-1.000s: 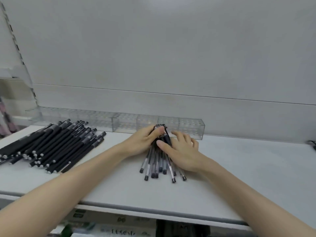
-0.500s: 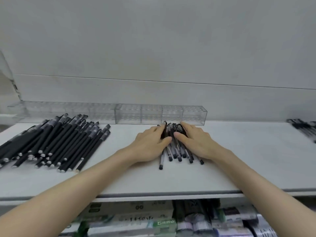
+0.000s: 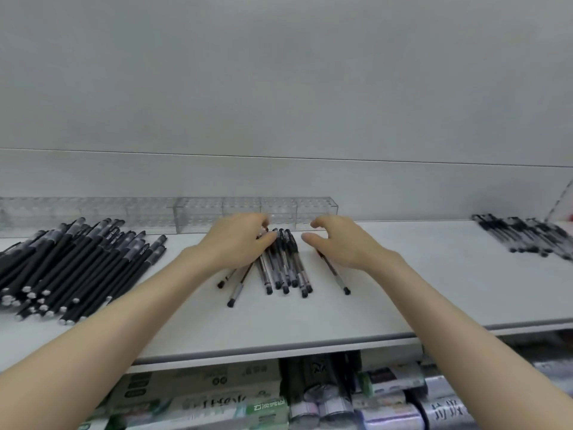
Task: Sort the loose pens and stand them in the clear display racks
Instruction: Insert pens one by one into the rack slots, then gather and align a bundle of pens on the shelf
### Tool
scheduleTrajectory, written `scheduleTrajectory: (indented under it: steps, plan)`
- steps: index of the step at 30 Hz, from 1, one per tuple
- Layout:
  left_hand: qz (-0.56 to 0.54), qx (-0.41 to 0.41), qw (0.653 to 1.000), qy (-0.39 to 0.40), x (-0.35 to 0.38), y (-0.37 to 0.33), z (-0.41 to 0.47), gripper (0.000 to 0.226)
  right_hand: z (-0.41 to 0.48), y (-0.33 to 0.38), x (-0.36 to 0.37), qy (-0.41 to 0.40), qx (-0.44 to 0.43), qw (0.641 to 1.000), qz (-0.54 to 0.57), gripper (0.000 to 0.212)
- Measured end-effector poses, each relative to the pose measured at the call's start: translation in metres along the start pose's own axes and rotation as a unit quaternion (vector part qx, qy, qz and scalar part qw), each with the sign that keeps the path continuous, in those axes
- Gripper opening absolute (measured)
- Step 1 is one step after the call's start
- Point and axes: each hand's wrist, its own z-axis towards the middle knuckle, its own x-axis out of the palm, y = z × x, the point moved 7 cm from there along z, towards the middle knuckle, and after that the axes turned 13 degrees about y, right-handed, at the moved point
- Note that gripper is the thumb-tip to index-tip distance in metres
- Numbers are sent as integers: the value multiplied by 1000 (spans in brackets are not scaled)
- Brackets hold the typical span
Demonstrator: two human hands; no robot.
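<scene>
- Hovering over the middle of the white shelf (image 3: 310, 311), both hands are at a small fan of clear-barrelled pens (image 3: 283, 268). The fan lies flat, caps toward the back wall, tips toward the front edge.
- The left hand (image 3: 238, 240) sits on the left side of the fan. Its fingers are curled down over the cap ends and the thumb is pressed against them, so it looks like it's got a few pens pinched at the top.
- The right hand (image 3: 341, 243) is just beside the fan on the right. Its fingers are loosely bent, with thumb and forefinger apart and nothing between them.
- Its palm covers the cap end of a stray pen (image 3: 336, 274), which lies apart from the rest and angles off to the right.
- The clear display racks (image 3: 257, 209) run along the back wall, right behind the hands.
- A big pile of matte black pens (image 3: 77, 262) takes up the left of the shelf, well apart from the fan. Another batch of pens (image 3: 524, 237) lies far off to the right.
- Boxed stock (image 3: 248, 398) sits under the shelf, labels too blurry to read.
</scene>
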Motion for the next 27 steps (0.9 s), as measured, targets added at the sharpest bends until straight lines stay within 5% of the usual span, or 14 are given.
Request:
scheduleTrajectory:
  steps: [13, 27]
  plan:
    - [-55, 87, 971, -218, -24, -210, 9, 19, -119, -141, -123, -186, -23, 982, 12, 24]
    - [-125, 69, 984, -103, 82, -389, 146, 19, -158, -362, -163, -149, 34, 988, -12, 21]
